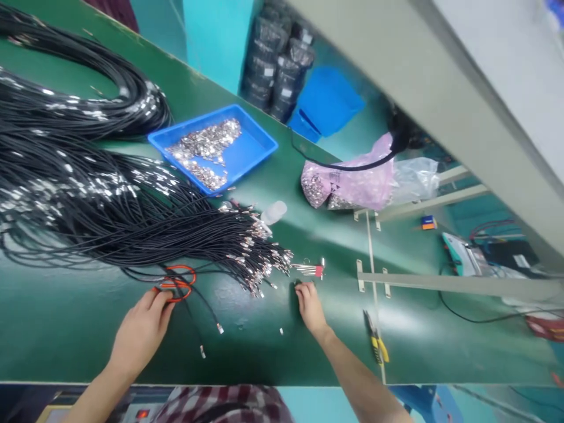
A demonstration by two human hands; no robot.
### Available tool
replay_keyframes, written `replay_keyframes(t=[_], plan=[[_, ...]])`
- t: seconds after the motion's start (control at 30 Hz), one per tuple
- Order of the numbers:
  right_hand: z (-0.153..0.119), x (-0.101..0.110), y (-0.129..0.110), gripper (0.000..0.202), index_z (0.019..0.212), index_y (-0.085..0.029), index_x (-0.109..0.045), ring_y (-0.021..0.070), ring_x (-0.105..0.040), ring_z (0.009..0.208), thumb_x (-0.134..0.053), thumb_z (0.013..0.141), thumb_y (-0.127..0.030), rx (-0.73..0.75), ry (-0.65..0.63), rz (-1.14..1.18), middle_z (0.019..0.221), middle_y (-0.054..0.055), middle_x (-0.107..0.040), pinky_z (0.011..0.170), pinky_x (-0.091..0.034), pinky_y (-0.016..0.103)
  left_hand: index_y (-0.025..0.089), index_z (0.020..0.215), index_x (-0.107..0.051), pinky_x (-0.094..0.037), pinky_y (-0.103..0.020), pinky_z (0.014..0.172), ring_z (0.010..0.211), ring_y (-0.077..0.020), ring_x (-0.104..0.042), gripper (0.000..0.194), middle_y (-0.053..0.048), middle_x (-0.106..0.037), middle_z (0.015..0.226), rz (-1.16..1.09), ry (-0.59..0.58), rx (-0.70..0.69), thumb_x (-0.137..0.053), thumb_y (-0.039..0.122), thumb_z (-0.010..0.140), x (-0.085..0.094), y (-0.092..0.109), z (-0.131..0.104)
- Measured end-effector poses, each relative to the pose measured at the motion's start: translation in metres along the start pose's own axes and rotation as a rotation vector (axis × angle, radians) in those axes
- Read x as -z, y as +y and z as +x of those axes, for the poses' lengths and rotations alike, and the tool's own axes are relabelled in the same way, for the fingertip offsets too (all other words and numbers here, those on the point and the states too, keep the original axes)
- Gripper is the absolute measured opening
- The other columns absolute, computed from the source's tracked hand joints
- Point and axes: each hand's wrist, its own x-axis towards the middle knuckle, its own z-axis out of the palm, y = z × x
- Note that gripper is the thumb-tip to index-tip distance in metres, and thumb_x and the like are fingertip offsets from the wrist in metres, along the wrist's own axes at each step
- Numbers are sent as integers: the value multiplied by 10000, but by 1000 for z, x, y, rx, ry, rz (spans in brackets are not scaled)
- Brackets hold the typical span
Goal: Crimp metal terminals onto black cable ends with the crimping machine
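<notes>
My left hand (143,329) is at the lower left, its fingers closed on a pair of scissors with orange handles (188,281). The hand hides the blades. Beside them, two black cables (207,306) with metal ends stick out over the green table. My right hand (312,308) rests low over the table with thumb and fingers pinched together. Whatever is between those fingertips is too small to make out. Just beyond it lies a red piece with several thin metal rods (311,269). A large bundle of black cables (176,235) with metal tips spreads to the left of it.
A blue tray (258,141) of small metal parts stands behind the bundle, near a small white bottle (274,212). More coiled cables (132,106) lie far left. Yellow-handled pliers (376,341) lie right, below a metal bar (440,284). A pink bag (352,176) sits farther back.
</notes>
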Motion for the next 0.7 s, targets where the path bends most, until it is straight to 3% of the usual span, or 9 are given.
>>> replay_keyframes(t=[0.2, 0.43, 0.5, 0.57, 0.7], plan=[[71, -1, 37, 208, 1065, -146, -596, 208, -596, 986, -559, 915, -287, -107, 149, -47, 1105, 69, -604, 847, -507, 422, 177, 955, -523, -481, -392, 729, 812, -265, -586, 234, -102, -557, 950, -22, 1, -42, -354, 337, 929, 0, -2, 2], [128, 23, 86, 277, 1134, -149, -569, 216, -596, 985, -565, 910, -312, -294, 277, -84, 1148, 80, -585, 839, -509, 430, 188, 965, -507, -475, -373, 770, 842, -251, -586, 207, -95, -545, 963, -27, -24, -19, -359, 329, 932, 2, 0, 3], [125, 31, 85, 268, 1116, -148, -576, 217, -592, 989, -568, 907, -316, -299, 274, -81, 1140, 77, -588, 846, -502, 433, 193, 965, -504, -475, -368, 776, 839, -243, -583, 197, -89, -541, 961, -28, -45, -12, -360, 324, 932, 3, 1, 3], [105, 36, 71, 248, 1085, -145, -582, 220, -580, 1003, -555, 913, -321, -277, 264, -71, 1128, 75, -585, 864, -485, 440, 194, 965, -505, -475, -371, 780, 844, -242, -576, 194, -90, -538, 969, -30, -61, -3, -363, 322, 930, 4, 2, 3], [20, 29, 5, 291, 956, -166, -616, 225, -578, 967, -367, 975, -317, -135, 144, -4, 1014, 96, -587, 861, -482, 425, 181, 974, -524, -476, -384, 776, 846, -248, -572, 215, -98, -539, 966, -27, -74, 29, -361, 313, 926, 5, 5, 3]])
